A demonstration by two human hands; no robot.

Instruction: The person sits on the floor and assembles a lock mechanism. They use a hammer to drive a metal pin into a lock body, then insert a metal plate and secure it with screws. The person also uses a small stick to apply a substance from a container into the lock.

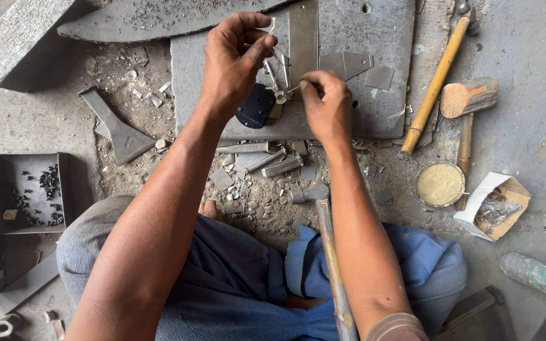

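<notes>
My left hand (pixel 235 53) is raised over a thick grey metal plate (pixel 387 38), pinching a thin pale pin or rivet between thumb and fingers. My right hand (pixel 327 101) is closed on a small shiny metal piece beside a dark blue padlock-shaped body (pixel 255 107) lying on the plate. Small silvery parts lie between the two hands. A long flat metal strip (pixel 303 38) and cut sheet pieces (pixel 355 63) rest on the plate just beyond my fingers.
A wooden mallet (pixel 466 101) and a yellow-handled tool (pixel 434 85) lie right. A round tin (pixel 440 184) and open carton (pixel 497 205) sit nearby. A grey tray with dark bits (pixel 30 189) is left. Metal scraps (pixel 266 170) litter the floor; a hammer handle (pixel 333 265) crosses my lap.
</notes>
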